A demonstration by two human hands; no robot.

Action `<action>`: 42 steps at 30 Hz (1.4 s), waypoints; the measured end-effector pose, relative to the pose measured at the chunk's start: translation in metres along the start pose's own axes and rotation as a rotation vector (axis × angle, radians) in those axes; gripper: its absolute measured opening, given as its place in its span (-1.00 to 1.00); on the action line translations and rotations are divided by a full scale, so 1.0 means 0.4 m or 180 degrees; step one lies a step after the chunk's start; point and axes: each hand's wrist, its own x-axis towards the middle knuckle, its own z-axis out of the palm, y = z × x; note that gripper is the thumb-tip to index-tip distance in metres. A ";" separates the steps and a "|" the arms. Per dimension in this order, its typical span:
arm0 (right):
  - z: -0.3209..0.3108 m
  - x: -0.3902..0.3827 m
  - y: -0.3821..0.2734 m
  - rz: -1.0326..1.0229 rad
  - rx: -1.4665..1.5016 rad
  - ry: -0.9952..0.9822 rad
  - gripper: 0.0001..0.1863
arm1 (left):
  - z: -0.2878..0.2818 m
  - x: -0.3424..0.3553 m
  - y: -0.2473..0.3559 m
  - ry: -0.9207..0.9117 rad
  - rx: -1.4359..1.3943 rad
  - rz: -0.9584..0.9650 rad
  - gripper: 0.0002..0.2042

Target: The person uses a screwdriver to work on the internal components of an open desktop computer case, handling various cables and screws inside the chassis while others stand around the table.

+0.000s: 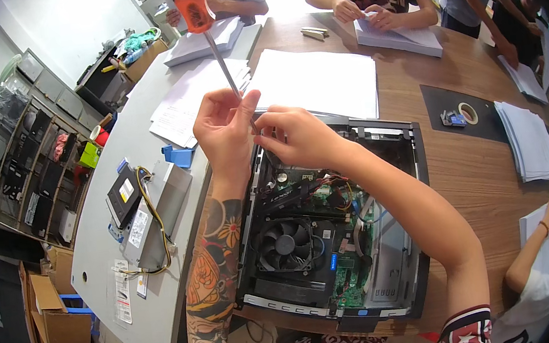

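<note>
A screwdriver (pixel 197 13) with an orange handle is held upright, handle up. My left hand (pixel 225 133) is closed around its metal shaft. At the lower end of the shaft, the fingertips of my right hand (pixel 294 135) are pinched together; whatever they hold there is too small to make out. Both hands are above the far left part of an opened desktop computer case (pixel 398 286). Inside the case I see a black cooling fan (pixel 285 244), a green circuit board (pixel 349 284) and bundled coloured wires.
Left of the case lie a metal power supply (pixel 145 232) with yellow and black cables, an optical drive (pixel 124 193) and a blue plastic piece (pixel 179 156). Paper stacks (pixel 318 80) lie beyond the case. A tape roll (pixel 467 113) rests on a black mat. Other people handle papers around the table.
</note>
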 end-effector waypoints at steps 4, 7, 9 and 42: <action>-0.003 0.004 -0.004 0.0034 0.0000 -0.0035 -0.79 | 0.012 -0.002 0.026 -0.0010 -0.0034 -0.0138 -0.78; -0.004 0.003 0.007 -0.0022 -0.0007 0.0031 -0.79 | 0.027 -0.002 0.028 -0.0105 -0.0318 -0.0275 -0.82; -0.004 0.003 0.010 -0.0056 -0.0016 0.0071 -0.80 | 0.027 -0.002 0.026 -0.0195 -0.0544 -0.0308 -0.83; 0.011 0.000 0.023 -0.0087 0.0077 0.0092 -0.86 | 0.006 -0.002 0.017 -0.0362 -0.0420 -0.0249 -0.81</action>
